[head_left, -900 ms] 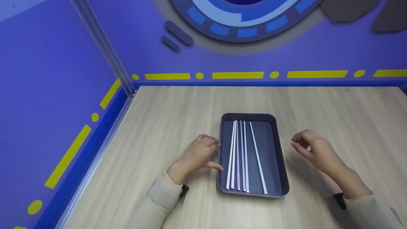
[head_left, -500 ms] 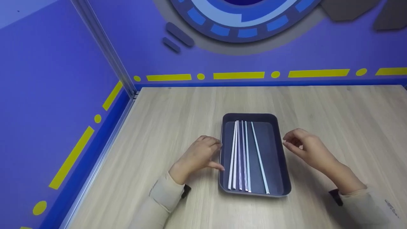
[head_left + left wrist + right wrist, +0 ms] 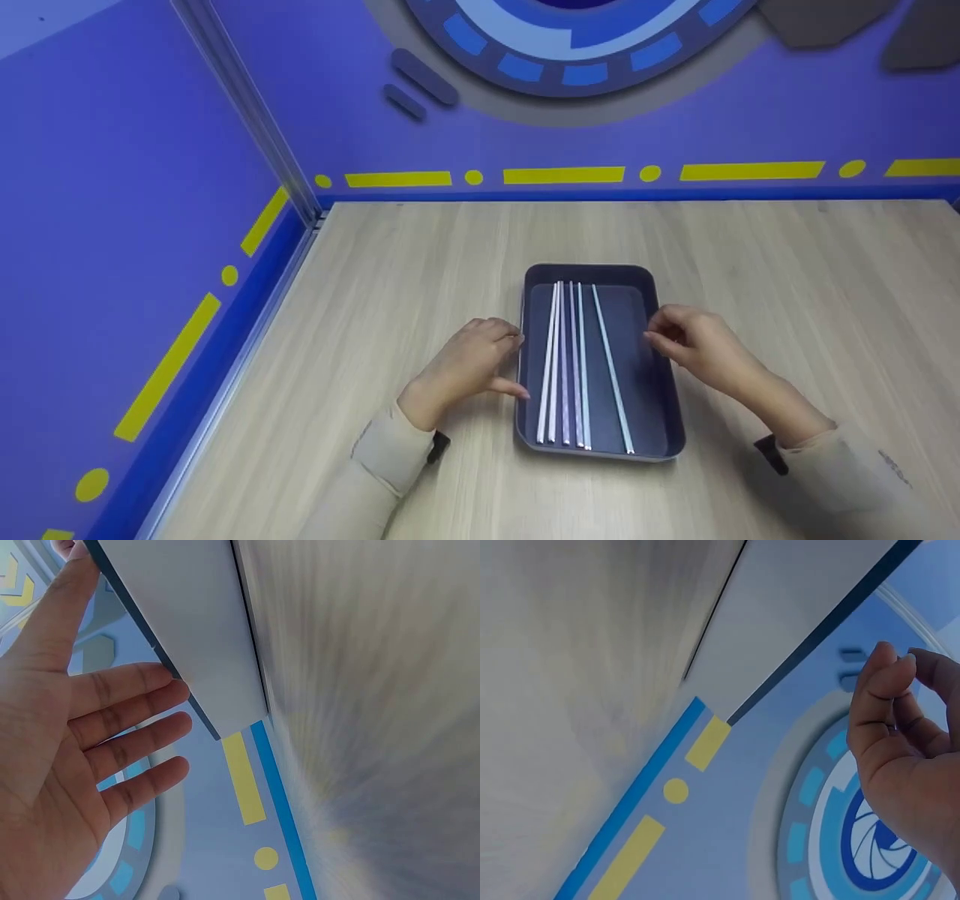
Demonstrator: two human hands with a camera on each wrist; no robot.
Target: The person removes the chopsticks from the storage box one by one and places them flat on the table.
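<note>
There are six chopsticks point(image 3: 575, 367), one tray point(image 3: 646, 412), two hands point(image 3: 469, 361) and one table point(image 3: 390, 300).

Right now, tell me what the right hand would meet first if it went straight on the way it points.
In the head view, the right hand would likely meet the lone pale-blue chopstick in the dark tray first; the hand's height is unclear, so it might pass above.

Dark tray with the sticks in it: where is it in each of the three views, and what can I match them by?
Head: right of and below centre, the whole tray seen from above.
Left wrist: at the top, left of centre; only its pale outer side shows.
Right wrist: at the top, right of centre; again the pale outer side.
Shared landmark: the yellow bar-and-dot stripe, visible in all three.
</note>
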